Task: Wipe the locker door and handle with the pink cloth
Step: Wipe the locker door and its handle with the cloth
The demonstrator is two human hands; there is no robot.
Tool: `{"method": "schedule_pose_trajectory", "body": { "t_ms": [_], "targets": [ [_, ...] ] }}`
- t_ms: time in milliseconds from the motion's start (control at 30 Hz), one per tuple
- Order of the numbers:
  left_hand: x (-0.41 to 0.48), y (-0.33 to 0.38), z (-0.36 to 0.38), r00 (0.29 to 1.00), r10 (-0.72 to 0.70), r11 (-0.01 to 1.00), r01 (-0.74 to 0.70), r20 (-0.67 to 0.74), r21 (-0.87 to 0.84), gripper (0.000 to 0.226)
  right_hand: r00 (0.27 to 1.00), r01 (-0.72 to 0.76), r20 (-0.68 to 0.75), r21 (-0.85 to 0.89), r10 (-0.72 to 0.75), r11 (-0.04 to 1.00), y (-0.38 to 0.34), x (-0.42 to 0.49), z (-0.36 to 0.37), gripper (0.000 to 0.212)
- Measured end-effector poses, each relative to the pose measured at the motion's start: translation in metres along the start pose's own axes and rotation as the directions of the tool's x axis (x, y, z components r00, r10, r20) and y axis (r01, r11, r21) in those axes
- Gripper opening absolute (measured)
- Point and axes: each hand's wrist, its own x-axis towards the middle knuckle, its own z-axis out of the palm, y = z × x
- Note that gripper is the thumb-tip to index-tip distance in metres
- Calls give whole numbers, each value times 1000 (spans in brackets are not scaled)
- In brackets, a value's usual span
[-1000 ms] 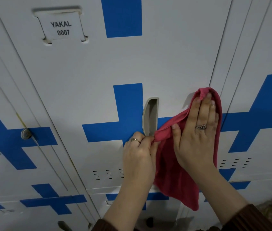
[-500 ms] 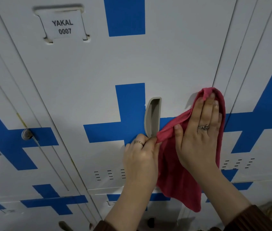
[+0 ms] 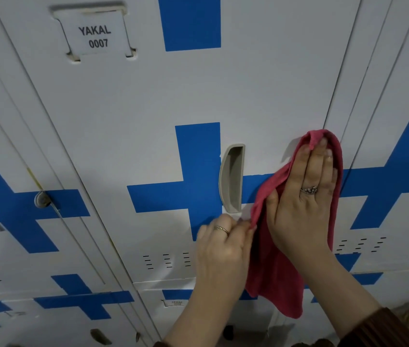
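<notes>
The right hand [image 3: 303, 196] lies flat, fingers straight, pressing the pink fabric cloth [image 3: 273, 271] onto the white metal locker door [image 3: 223, 91], at 3 o'clock from its beige recessed handle [image 3: 232, 179]. At 6 o'clock the blurred left hand [image 3: 221, 249] pinches the cloth's edge, fingertips indistinct.

I see the white locker door [image 3: 261, 91] under soft, even, fairly bright light. The label [image 3: 95, 36] reads sharp, a thin shadow under its holder's top lip. The left hand [image 3: 221, 249] is smeared by motion blur. Door seams splay toward the edges, and the bottom corners go dim
</notes>
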Motion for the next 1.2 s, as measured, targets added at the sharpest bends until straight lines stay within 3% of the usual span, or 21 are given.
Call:
{"method": "schedule_pose_trajectory", "body": {
  "t_ms": [300,500,733,967,1200],
  "targets": [
    [13,-10,-9,977,-212,972,212,13,-104,31,1000,0,25,9,0,1000,0,0,-2,67],
    [24,-11,-10,990,-117,993,118,-84,10,23,1000,5,28,-8,-5,1000,1,0,-1,66],
    [24,-5,-9,991,-93,990,81,92,119,33,1000,2,21,1,-2,1000,1,0,0,61],
    [25,-2,-6,989,-118,992,114,90,54,32,1000,-10,18,-2,10,1000,-1,1,-1,61],
    [19,-5,-4,998,-58,997,58,5,53,26,1000,-14,15,-20,14,1000,-1,1,-1,64]
  ]
}}
